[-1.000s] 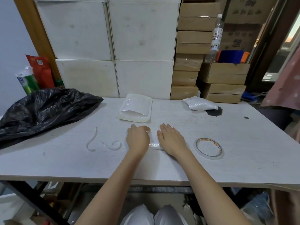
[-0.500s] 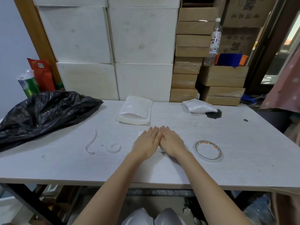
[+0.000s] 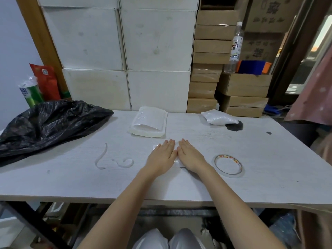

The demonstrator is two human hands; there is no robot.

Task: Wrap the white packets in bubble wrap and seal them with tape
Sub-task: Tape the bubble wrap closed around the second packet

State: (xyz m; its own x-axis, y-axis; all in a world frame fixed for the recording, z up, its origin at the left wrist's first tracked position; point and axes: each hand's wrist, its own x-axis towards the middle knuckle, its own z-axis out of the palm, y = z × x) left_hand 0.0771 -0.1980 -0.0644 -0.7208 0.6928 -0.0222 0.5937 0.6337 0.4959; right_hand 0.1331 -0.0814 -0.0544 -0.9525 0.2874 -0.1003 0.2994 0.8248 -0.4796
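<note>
My left hand (image 3: 162,153) and my right hand (image 3: 190,154) lie flat, side by side, palms down on a small bubble-wrapped packet (image 3: 175,161) in the middle of the white table (image 3: 71,177). Only slivers of the packet show between and around the hands. A stack of bubble wrap bags (image 3: 149,124) lies just beyond the hands. A white packet (image 3: 218,119) rests at the far right of the table. A roll of clear tape (image 3: 228,165) lies flat to the right of my right hand.
A black plastic bag (image 3: 46,123) covers the table's left side. Curled backing strips (image 3: 115,159) lie left of my hands. White boxes (image 3: 125,56) and brown cartons (image 3: 212,69) stand behind the table; a bottle (image 3: 235,47) sits on one carton. A person in pink (image 3: 312,97) stands at the right.
My hands were apart on the packet with fingers curled; they have come together and flattened, fingers stretched forward over it. The view has tilted slightly.
</note>
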